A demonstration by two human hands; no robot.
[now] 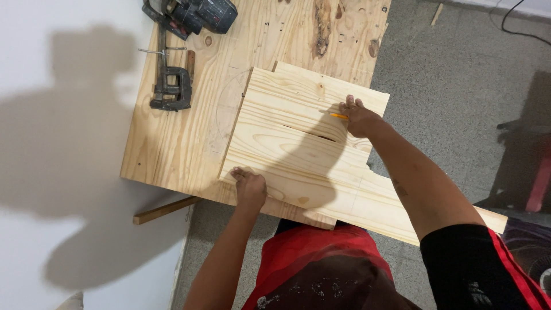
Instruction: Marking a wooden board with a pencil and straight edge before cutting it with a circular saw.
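1. Closest to the camera is the person's red and black shirt (321, 270), low in the picture.
2. The left hand (251, 186) lies on the near left corner of a pale wooden board (287, 155). Its fingers curl a little and press down on the wood. It grips nothing.
3. The board lies flat on a big plywood table top (178, 143). It has a thin dark slot (310, 133) cut in its middle.
4. A second pale board (396, 206) sticks out to the right, past the table edge and over the grey floor (459, 103). It touches the first board.
5. The right hand (357, 117) is farther away, on the right side of the first board. It is closed around a yellow pencil (338, 116). The pencil points left, and its tip looks to be on the wood or just above it, near the slot.
6. The two hands are well apart, one at each side of the board.
7. A thin wooden stick (165, 210) pokes out under the near left edge of the table.
8. Farther off on the table lies a dark metal clamp (170, 86).
9. Farthest away, at the top edge, lies a dark power tool (195, 14).
10. A white wall (57, 143) on the left has big dark shadows on it.
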